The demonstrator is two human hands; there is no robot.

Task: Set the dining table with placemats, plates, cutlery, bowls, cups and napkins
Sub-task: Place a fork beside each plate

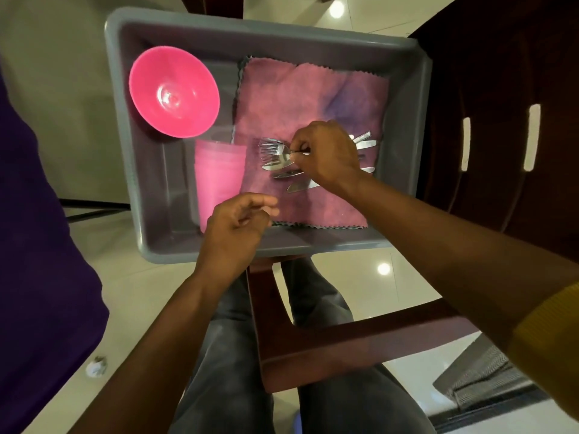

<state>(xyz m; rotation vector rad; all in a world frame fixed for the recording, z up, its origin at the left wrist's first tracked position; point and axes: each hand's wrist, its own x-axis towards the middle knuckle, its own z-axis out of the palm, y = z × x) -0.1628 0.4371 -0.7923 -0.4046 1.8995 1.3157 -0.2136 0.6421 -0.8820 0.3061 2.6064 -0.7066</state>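
Several shiny metal forks (272, 149) lie bunched on a pink fringed cloth napkin (308, 98) inside a grey rectangular plastic tub (150, 170). The right hand (327, 153) pinches the neck of one fork between thumb and curled fingertips, its tines pointing away to the left of the pinch. Just below the pinch lie metal table knives (297, 186) and a spoon; more handles stick out past the knuckles on the right. The left hand (233, 228) hovers below and left of the pinch, over the tub's near wall, fingers loosely curled and holding nothing. Left of the pinch stands a stack of translucent pink plastic cups (217, 180); beyond them, a glossy pink plastic bowl (174, 90) leans in the far left corner.
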